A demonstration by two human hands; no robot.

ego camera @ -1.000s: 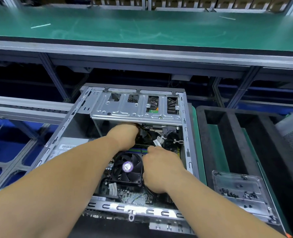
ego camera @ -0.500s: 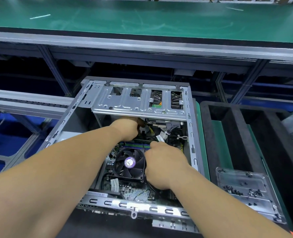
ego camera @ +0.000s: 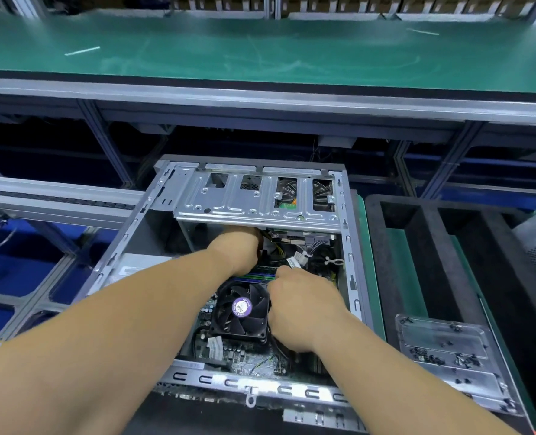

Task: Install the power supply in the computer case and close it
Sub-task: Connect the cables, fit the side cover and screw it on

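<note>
The open computer case (ego camera: 351,277) lies on its side in front of me, with its drive cage (ego camera: 254,199) across the far end. The grey power supply (ego camera: 141,265) sits in the left part of the case, mostly hidden by my left forearm. My left hand (ego camera: 238,249) reaches under the drive cage, curled around the yellow and black power cables (ego camera: 274,252). My right hand (ego camera: 304,306) is beside the black CPU fan (ego camera: 241,309), fingers bent down onto the motherboard by the memory slots. What those fingers hold is hidden.
A clear plastic tray (ego camera: 448,350) with several small screws rests on a black foam holder (ego camera: 417,233) to the right. A green-topped bench (ego camera: 260,51) runs across the back. Metal conveyor rails (ego camera: 56,199) lie to the left.
Both hands stay in about the same spots inside the case. My right hand has edged slightly toward the memory slots, and the view has shifted a little.
</note>
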